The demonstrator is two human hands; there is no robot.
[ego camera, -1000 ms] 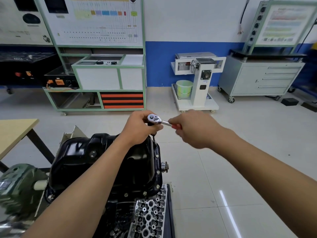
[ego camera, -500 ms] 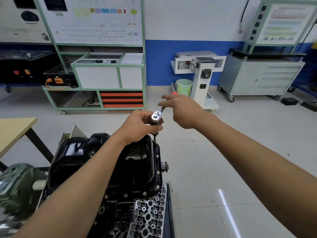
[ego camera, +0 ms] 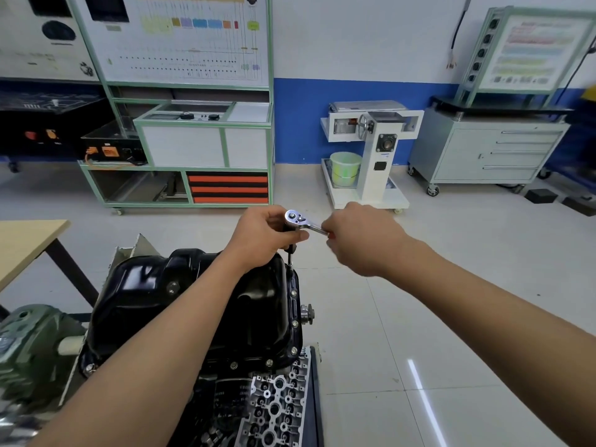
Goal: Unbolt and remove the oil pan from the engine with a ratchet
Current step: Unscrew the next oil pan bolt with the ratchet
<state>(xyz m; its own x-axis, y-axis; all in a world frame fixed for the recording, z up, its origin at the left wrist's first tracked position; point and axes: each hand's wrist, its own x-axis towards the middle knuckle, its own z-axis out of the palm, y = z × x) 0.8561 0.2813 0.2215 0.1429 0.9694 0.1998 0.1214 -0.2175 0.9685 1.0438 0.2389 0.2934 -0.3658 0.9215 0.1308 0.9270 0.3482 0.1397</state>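
A glossy black oil pan sits bolted on the upturned engine at lower centre. A chrome ratchet with a red handle stands on a black extension that reaches down to the pan's far right flange corner. My left hand grips the extension just under the ratchet head. My right hand holds the handle, which points right and is mostly hidden in the fist. Several bolt heads line the pan's right and near flanges.
A wooden table juts in at the left. A green gearbox sits at the lower left. Across the tiled floor stand a green-framed trainer bench, a white engine stand with a green bucket, and a grey drawer cabinet.
My right hand swung the ratchet handle away to the far side, then back round to point right. My left hand stayed on the extension at the pan's far corner.
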